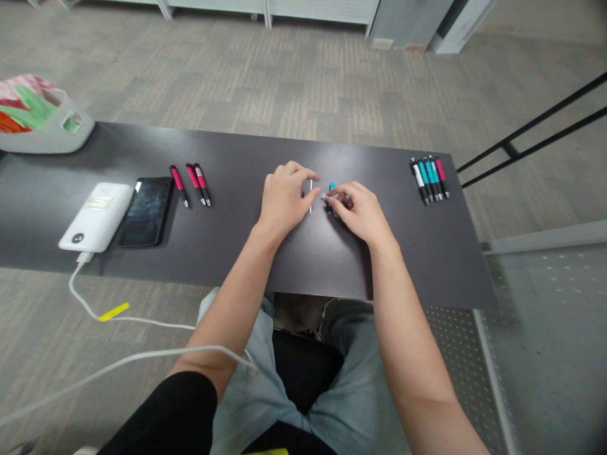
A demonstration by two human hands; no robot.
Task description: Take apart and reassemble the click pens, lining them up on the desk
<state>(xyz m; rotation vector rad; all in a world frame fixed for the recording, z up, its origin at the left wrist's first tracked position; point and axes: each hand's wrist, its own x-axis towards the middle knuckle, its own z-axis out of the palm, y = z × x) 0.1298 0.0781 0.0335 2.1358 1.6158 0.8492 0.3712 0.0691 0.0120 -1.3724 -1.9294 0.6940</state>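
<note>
My left hand (284,197) is over the middle of the table, thumb and index finger apart. A thin silver-white pen refill (311,205) stretches beneath its thumb; whether the thumb touches it I cannot tell. To the right, my right hand (359,212) has its thumb and index finger pinched together at a small silver piece (324,196), which looks like a pen tip. A teal pen part (331,186) with a dark section lies just beside those fingertips, partly covered by them.
Several pens (429,179) in white, teal and pink lie in a row at the right end of the dark table (322,259). Pink pens (196,183) lie left of centre, near a black phone (147,212) and a white power bank (97,218) with a cable. A white basket (78,133) stands far left.
</note>
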